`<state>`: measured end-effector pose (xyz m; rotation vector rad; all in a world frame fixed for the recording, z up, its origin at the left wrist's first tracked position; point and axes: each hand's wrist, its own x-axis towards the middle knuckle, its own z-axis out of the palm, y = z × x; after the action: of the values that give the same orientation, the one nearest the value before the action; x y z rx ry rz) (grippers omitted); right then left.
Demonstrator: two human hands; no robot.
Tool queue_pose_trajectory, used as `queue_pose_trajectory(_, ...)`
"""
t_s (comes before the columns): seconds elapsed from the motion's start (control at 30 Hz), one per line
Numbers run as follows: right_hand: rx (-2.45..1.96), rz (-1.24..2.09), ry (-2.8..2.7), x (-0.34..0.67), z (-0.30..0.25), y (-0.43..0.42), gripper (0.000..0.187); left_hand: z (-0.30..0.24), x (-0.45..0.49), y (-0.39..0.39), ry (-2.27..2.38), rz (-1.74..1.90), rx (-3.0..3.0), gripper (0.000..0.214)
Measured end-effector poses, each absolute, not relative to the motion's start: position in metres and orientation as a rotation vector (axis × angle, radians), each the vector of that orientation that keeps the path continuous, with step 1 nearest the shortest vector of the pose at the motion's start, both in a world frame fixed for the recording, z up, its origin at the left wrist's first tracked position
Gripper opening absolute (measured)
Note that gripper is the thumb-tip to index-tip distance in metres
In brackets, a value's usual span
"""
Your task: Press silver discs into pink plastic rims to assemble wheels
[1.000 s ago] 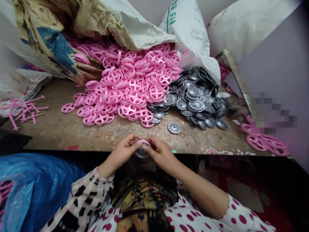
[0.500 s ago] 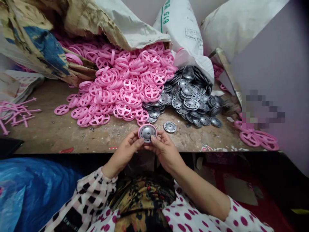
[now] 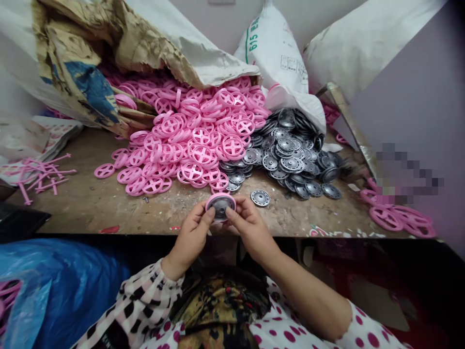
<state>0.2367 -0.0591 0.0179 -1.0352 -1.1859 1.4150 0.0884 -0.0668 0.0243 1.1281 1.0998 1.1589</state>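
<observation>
Between my two hands, at the table's front edge, is a pink toy wheel with a grey hubcap [image 3: 220,209] seated in its face. My left hand [image 3: 194,230] grips its left side, thumb pressed on the hubcap. My right hand [image 3: 250,228] grips the right side, its thumb also on the hubcap. Fingers behind the wheel are mostly hidden. A loose grey hubcap [image 3: 260,198] lies just beyond my right hand. Past my hands are a heap of pink wheels [image 3: 192,140] and, to its right, a heap of grey hubcaps [image 3: 290,157].
The pink heap spills from a torn sack [image 3: 138,53]; a white sack [image 3: 279,53] stands behind the hubcaps. Pink rods [image 3: 43,174] lie at the left, larger pink rings [image 3: 395,215] at the right. A blue plastic bag [image 3: 69,286] sits below the worn wooden table [image 3: 83,208].
The wheel with its hubcap has tilted in my hands, its face now seen more edge-on. My left thumb has shifted further onto the hubcap. The whole view has shifted slightly.
</observation>
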Motion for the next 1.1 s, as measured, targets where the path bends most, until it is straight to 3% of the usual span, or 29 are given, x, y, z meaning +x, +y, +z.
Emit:
queue_pose_trajectory(0.17, -1.153, 1.063, -1.551, 0.242, 0.025, -0.06, 0.029, 0.026, 0.081, -0.067, 1.169, 1.091, 1.361, 0.027)
queue_pose_trajectory(0.43, -1.032, 0.962, -1.783, 0.25, 0.034, -0.051, 0.017, 0.03, 0.081, -0.069, 1.266, 1.006, 1.61, 0.026)
queue_pose_trajectory(0.6, -1.158, 1.031, -1.927, 0.253, 0.006, -0.073, 0.019, 0.022, 0.063, -0.058, 1.202, 0.613, 1.612, 0.026)
queue_pose_trajectory(0.73, -1.126, 0.737, -2.341, 0.254, -0.005, -0.094, 0.029, 0.019, 0.053, -0.037, 1.382, 0.684, 1.734, 0.029)
queue_pose_trajectory(0.87, -1.185, 0.457, -2.324, 0.263, -0.006, -0.083, 0.031, 0.01, 0.069, -0.015, 1.511, 0.613, 2.204, 0.025)
queue_pose_trajectory(1.1, -1.938, -0.102, -2.269, 0.31, -0.007, -0.024, 0.038, -0.012, 0.095, 0.006, 1.675, 0.333, 2.555, 0.027)
